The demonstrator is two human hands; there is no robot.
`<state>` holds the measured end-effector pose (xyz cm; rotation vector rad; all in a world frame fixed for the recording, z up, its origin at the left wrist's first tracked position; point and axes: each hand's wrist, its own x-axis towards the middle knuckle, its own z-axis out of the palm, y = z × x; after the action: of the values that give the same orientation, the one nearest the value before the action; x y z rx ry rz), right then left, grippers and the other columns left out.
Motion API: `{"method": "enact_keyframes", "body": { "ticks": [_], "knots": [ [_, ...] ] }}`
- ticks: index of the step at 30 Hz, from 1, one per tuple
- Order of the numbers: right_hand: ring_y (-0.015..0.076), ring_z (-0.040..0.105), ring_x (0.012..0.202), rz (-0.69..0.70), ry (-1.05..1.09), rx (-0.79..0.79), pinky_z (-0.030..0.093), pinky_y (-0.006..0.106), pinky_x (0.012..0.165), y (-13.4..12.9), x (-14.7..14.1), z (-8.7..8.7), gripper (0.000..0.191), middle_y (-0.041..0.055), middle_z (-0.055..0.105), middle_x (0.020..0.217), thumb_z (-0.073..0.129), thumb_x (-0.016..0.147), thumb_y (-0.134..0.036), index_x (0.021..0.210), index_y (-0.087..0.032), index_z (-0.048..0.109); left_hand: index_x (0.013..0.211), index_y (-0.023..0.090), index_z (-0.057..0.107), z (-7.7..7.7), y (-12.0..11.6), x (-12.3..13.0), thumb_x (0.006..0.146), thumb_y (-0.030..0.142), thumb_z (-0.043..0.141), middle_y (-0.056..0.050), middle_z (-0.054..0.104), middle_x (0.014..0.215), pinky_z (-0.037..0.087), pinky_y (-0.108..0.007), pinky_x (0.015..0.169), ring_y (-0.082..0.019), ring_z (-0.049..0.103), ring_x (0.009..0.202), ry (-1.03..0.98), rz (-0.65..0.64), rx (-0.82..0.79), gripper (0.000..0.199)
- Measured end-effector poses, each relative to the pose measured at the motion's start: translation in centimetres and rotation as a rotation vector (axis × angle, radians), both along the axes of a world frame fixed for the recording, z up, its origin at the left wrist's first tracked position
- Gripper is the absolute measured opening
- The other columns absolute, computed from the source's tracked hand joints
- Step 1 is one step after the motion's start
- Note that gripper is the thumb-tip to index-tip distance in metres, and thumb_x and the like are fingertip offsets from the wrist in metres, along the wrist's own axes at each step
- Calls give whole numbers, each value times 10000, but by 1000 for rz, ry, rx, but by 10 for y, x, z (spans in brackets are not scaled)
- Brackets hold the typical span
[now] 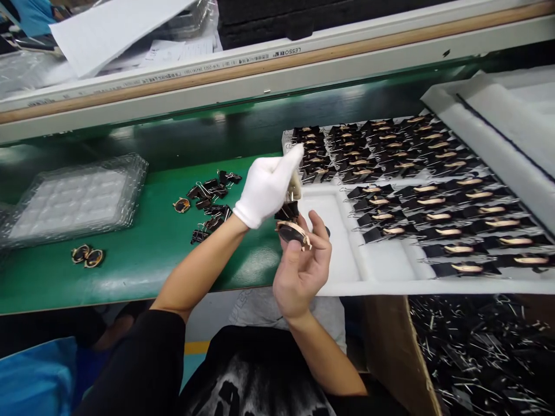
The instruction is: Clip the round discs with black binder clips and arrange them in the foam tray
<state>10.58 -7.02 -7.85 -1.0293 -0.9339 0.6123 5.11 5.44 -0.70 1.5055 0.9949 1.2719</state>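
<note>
My left hand [265, 189], in a white glove, is closed on a black binder clip [288, 210], its fingers around the clip's handles. Just below, my bare right hand [303, 268] pinches a round gold-rimmed part with a dark face [292, 233] between thumb and fingers. The clip's black body is at the upper edge of this part; whether it grips the part is unclear. Loose black binder clips [210, 196] lie left of my gloved hand on the green table [165, 271]. One similar round part [181, 204] lies beside them.
White foam trays [347, 287] on the right carry rows of clipped gold-rimmed parts [459, 249]. Clear plastic trays [73, 199] are stacked left, near two round parts [93, 257]. A cardboard box [416, 352] of black clips stands lower right. A rail [243, 72] runs behind.
</note>
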Motion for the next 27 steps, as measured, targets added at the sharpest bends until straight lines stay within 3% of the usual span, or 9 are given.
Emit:
{"method": "enact_keyframes", "body": {
  "ticks": [6, 10, 15, 20, 27],
  "knots": [
    [213, 640, 1143, -85, 229, -59, 600, 438, 941, 12, -11, -2, 184, 65, 551, 1210, 566, 1000, -411, 1112, -309, 461, 489, 234, 483, -7, 16, -6, 1044, 659, 432, -15, 494, 475, 474, -342, 596, -131, 483, 519, -65, 126, -103, 701],
    [203, 625, 1146, -85, 230, -56, 594, 423, 952, 25, -16, -6, 211, 59, 555, 1201, 585, 981, -402, 1105, -317, 437, 474, 235, 423, -16, 23, -1, 1064, 646, 377, -21, 482, 457, 503, -336, 631, -129, 499, 527, -181, 208, -200, 721],
    [220, 648, 1164, -119, 100, -28, 591, 487, 1020, 29, -19, -17, 212, 65, 543, 1210, 578, 995, -397, 1138, -320, 441, 482, 238, 326, -25, 30, 2, 985, 809, 368, 1, 439, 443, 468, -293, 549, -109, 484, 491, -340, 250, -269, 762],
    [229, 685, 1110, -148, -41, 94, 615, 490, 986, 26, -22, -22, 166, 58, 566, 1170, 590, 999, -296, 1139, -331, 508, 495, 236, 309, -25, 30, -3, 1001, 811, 286, 3, 404, 454, 474, -286, 566, -115, 501, 513, -301, 293, -237, 766],
    [240, 686, 1158, -198, -4, 34, 607, 477, 1016, 36, -21, -24, 184, 91, 610, 1178, 642, 984, -354, 1115, -287, 533, 490, 242, 366, -21, 23, 3, 1015, 793, 279, 0, 409, 426, 446, -298, 536, -112, 452, 468, -334, 243, -266, 766]
  ]
}}
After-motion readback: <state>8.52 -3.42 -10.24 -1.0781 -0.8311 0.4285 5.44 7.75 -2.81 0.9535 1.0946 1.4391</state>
